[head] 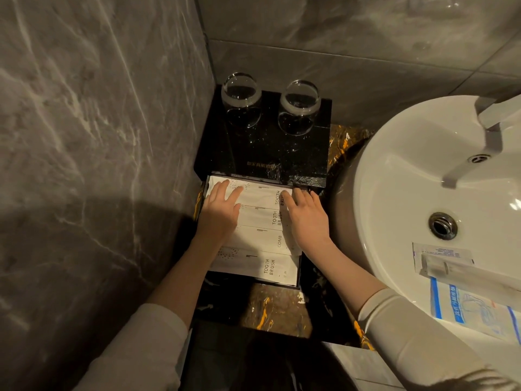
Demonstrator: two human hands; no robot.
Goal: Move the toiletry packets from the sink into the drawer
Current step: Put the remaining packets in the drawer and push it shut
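The black drawer [301,273] is pulled out from a black box and holds several white packets lying side by side: a toothbrush packet [260,195] at the back, a second toothbrush packet [262,217], a comb packet [265,239] and a nearer toothbrush packet [259,266]. My left hand [221,211] lies flat on the left ends of the back packets, fingers spread. My right hand [308,217] rests flat on their right ends. In the white sink [408,193], at its lower right, lie a clear-wrapped packet [442,262] and a blue-striped packet [473,309].
Two upturned glasses [241,100] [298,107] stand on top of the black box [270,153]. A grey marble wall [98,136] closes in the left side. The faucet [485,128] overhangs the sink at the right. Dark gold-veined countertop [270,309] lies before the drawer.
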